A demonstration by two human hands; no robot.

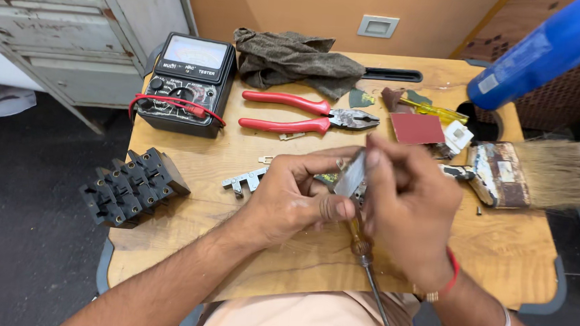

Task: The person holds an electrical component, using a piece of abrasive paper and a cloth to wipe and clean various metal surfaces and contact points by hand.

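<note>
Gripping a small grey metal piece point(350, 176) at the middle of the frame, the left hand point(294, 197) has thumb and fingers curled tight around its lower edge, and the right hand point(406, 205) pinches its top from the other side, fingers closed on it. Both hands meet just above the wooden surface point(501, 253). Under them lies a screwdriver point(365, 253), its amber handle half hidden by the palms and its thin shaft pointing toward the lower edge of the frame. Just left of the left hand sits a small metal bracket point(244, 180), flat on the wood. Further up, red-handled pliers point(307, 114) lie across the centre, jaws pointing right, with a crumpled dark cloth point(290, 61) behind them. Upper left, a black meter point(188, 84) with a red lead rests at the surface's corner, and below it a black terminal block point(132, 187) hangs over the left edge. Right of the hands: a red square of sandpaper point(417, 129), a worn paintbrush point(527, 174) and, upper right, a blue tool point(549, 52).
</note>
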